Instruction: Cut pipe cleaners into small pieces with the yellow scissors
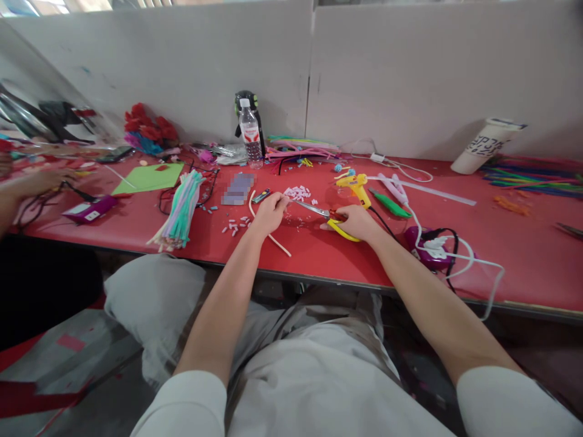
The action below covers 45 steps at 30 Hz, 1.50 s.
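My right hand point(357, 223) is wrapped round the yellow-and-red handles of a pair of scissors point(315, 209), whose metal blades point left. At the blade tips my left hand point(271, 210) is closed in a pinch; what lies between its fingers is too small to make out. Just beyond the blades is a heap of small pale pink pieces point(298, 193). More pink bits point(234, 227) are scattered left of my left wrist. A cream pipe cleaner point(279, 244) curves across the table, passing behind that wrist.
A yellow glue gun point(357, 187) and a green tool point(390, 204) lie beyond my right hand. A purple box with cables point(428, 247) sits right. Pipe cleaners point(182, 209) are bundled left, near a bottle point(250, 136). Another person's arm point(31, 185) reaches in at far left.
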Available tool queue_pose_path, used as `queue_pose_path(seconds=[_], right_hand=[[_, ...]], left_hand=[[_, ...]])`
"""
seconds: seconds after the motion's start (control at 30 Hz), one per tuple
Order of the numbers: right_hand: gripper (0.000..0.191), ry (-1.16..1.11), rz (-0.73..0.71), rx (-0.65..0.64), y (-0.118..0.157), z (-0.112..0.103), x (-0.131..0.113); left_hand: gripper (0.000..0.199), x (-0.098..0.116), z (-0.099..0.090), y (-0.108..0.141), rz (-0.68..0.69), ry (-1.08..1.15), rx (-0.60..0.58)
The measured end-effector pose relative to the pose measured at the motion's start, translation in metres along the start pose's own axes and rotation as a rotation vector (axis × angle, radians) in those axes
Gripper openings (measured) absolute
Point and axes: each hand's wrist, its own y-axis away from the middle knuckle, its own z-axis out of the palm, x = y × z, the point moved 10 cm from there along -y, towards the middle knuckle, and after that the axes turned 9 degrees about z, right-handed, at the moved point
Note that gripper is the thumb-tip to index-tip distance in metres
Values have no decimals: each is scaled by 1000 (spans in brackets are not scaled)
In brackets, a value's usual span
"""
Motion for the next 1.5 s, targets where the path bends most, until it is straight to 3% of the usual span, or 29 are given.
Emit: queue_pose_path(seconds=[1.5], right_hand=[[59,-4,7,-4,2,-1,-1]], left_hand=[[23,1,0,0,-8,19,6]])
